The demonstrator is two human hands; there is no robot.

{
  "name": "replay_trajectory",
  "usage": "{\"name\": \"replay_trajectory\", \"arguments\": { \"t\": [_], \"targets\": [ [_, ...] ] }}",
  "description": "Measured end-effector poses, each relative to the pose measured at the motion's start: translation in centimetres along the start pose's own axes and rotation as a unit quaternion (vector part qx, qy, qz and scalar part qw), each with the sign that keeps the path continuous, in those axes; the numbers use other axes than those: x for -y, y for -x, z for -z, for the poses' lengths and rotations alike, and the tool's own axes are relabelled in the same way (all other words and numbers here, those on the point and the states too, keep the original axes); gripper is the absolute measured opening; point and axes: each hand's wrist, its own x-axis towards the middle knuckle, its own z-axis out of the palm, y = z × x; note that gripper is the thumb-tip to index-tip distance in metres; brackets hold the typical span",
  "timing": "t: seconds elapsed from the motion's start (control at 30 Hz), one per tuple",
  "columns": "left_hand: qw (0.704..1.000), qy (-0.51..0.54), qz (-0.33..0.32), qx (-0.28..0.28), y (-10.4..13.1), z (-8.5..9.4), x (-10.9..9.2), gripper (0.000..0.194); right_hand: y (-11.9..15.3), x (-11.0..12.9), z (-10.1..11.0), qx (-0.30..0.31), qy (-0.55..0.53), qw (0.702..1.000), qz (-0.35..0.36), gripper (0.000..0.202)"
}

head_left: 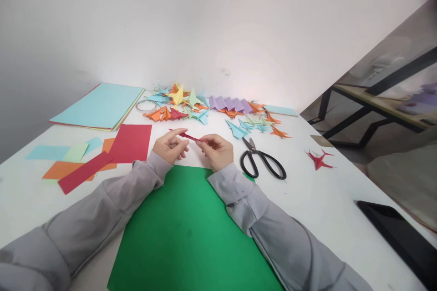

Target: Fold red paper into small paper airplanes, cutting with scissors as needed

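A narrow folded piece of red paper (191, 137) is held up between my two hands, just above the far edge of a green sheet (191, 223). My right hand (218, 151) pinches its right end between thumb and fingertips. At the other end, my left hand (170, 146) has its fingers curled round the paper, the index finger lying along it; part of the paper is hidden there. Black-handled scissors (262, 159) lie to the right of my right hand, blades partly apart. Farther right rests a finished red paper figure (319, 160) with pointed ends.
Folded paper figures (177, 95) in several colours cluster along the wall, beside a purple pleated piece (230, 104). Red paper (131, 143) and coloured scraps (48, 152) lie left, below stacked sheets (102, 104). A black tablet-like device (392, 232) sits near the right edge.
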Motion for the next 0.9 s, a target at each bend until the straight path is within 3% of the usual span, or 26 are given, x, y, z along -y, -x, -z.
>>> {"name": "replay_trajectory", "arguments": {
  "t": [0.1,0.27,0.43,0.57,0.77,0.9],
  "targets": [
    [0.999,0.021,0.025,0.040,0.2,-0.4,0.3,0.040,0.3,0.6,-0.2,0.047,-0.049,0.997,-0.029,0.015],
    [0.998,0.024,0.050,0.022,-0.2,-0.2,1.1,0.024,0.5,1.0,-0.4,0.075,-0.105,0.989,-0.071,0.020],
    [0.996,0.026,0.079,0.032,-0.3,-0.2,1.1,0.022,0.5,0.6,-0.4,0.087,-0.116,0.986,-0.083,0.020],
    [0.997,0.034,0.055,0.036,0.0,-0.3,0.7,0.027,0.4,0.6,-0.3,0.092,-0.127,0.984,-0.088,0.018],
    [0.999,0.017,0.019,0.036,-0.1,-0.2,0.5,0.018,0.4,0.5,-0.3,0.096,-0.126,0.984,-0.084,0.018],
    [0.999,0.035,0.008,0.006,0.0,-0.5,0.5,0.014,0.4,0.4,-0.3,0.086,-0.121,0.985,-0.083,0.018]
  ]
}}
